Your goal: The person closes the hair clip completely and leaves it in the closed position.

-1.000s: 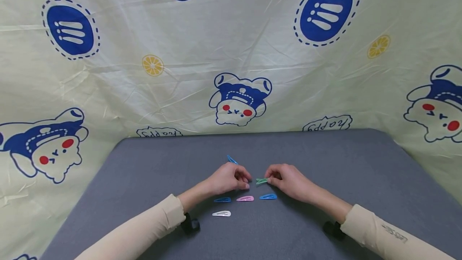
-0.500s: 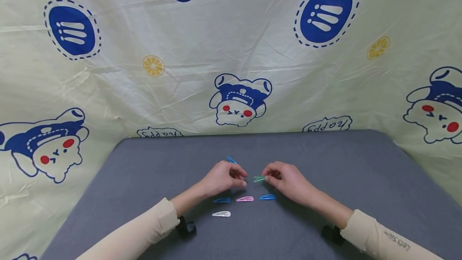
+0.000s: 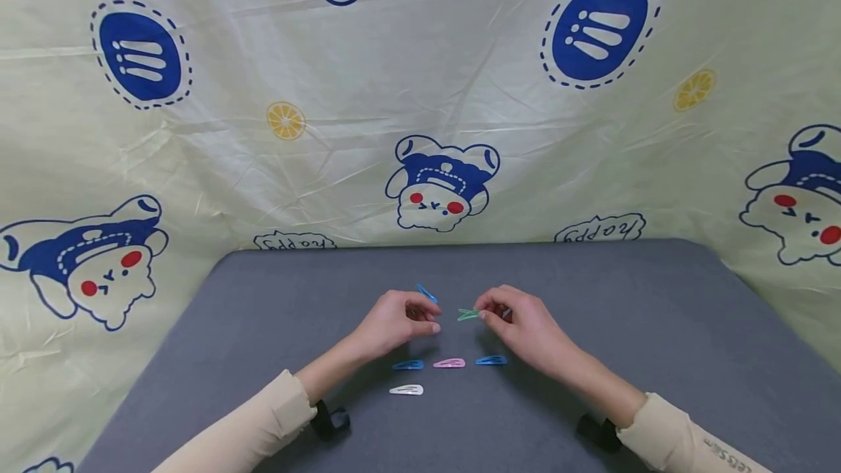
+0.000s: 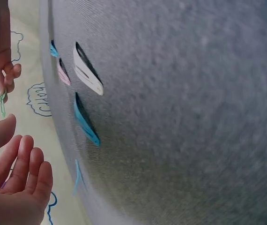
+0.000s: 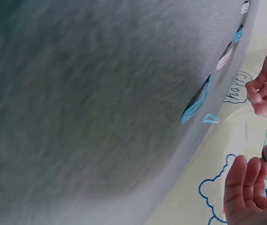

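The green hair clip [image 3: 468, 314] is in your right hand [image 3: 522, 323], raised above the grey table [image 3: 591, 283] and placed between your two hands. You pinch it by one end, with the thumb against your fingers, and its other end points toward your left hand [image 3: 394, 323], with the two thin arms of the clip spread apart in a narrow V. Your left hand holds nothing; its thumb stands apart from the fingers, which are softly bent, and it is near the green hair clip but does not touch it. Just behind the fingertips of this hand, on the far side, there is a blue clip [image 3: 427, 293], set slantwise on the table. Nearer to you than the hands, three clips lie in a row, well separated from each other: a second blue clip [image 3: 408, 365] at the left, a pink clip [image 3: 450, 363] in the middle and a third blue clip [image 3: 490, 360] at the right. A white clip [image 3: 406, 390] lies closer to you still, just in front of the second blue clip. All four have their narrow ends toward the left. Behind the table hangs a pale cloth [image 3: 355, 71] with printed blue figures and yellow fruit slices.
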`<state>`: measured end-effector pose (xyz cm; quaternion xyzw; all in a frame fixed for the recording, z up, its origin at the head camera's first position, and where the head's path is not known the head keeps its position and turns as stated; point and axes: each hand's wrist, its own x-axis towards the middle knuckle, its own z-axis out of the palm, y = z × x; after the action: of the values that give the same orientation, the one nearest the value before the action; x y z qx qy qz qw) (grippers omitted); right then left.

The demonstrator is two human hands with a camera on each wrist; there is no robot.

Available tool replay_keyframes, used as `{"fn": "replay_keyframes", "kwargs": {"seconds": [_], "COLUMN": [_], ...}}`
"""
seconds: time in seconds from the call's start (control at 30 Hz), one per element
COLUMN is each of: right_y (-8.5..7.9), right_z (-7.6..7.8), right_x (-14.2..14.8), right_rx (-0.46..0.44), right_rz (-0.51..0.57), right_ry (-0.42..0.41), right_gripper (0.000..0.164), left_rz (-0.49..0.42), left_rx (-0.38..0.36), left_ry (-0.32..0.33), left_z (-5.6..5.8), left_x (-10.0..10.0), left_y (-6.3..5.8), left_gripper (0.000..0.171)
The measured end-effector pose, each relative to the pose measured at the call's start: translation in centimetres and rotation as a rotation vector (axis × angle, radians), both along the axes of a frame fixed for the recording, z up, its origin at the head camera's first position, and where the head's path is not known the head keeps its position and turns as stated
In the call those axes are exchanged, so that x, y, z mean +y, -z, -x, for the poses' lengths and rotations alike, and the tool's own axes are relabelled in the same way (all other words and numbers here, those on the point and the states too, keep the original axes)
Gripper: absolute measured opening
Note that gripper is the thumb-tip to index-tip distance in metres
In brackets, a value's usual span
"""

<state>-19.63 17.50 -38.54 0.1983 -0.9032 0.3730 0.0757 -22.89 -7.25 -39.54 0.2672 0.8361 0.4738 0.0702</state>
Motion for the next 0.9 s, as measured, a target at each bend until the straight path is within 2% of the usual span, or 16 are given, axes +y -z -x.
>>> {"fn": "replay_keyframes", "kwargs": {"seconds": [0.2, 0.4, 0.73, 0.9], "right_y": [-0.3, -0.6, -1.4, -1.8], "right_z": [-1.0, -2.3, -4.5, -5.7], "right_x": [-0.7, -1.2, -1.4, -1.6], "right_rx": [0.054, 0.042, 0.053, 0.098], "right_rz": [0.027, 0.064, 0.112, 0.138], "right_ry": [0.007, 0.049, 0.085, 0.077], "right_gripper": [0.012, 0.015, 0.015, 0.018], "left_rz": [-0.028, -0.042, -0.050, -0.040], "left_rx": [0.021, 0.043, 0.054, 0.067], "left_ry": [-0.009, -0.027, -0.038, -0.053], "left_z": [-0.9, -2.2, -4.4, -5.7], "left_x": [-0.4, -0.9, -1.2, -1.2], "left_y": [-0.7, -1.5, -2.0, -2.4], "left_gripper": [0.025, 0.024, 0.024, 0.024]}}
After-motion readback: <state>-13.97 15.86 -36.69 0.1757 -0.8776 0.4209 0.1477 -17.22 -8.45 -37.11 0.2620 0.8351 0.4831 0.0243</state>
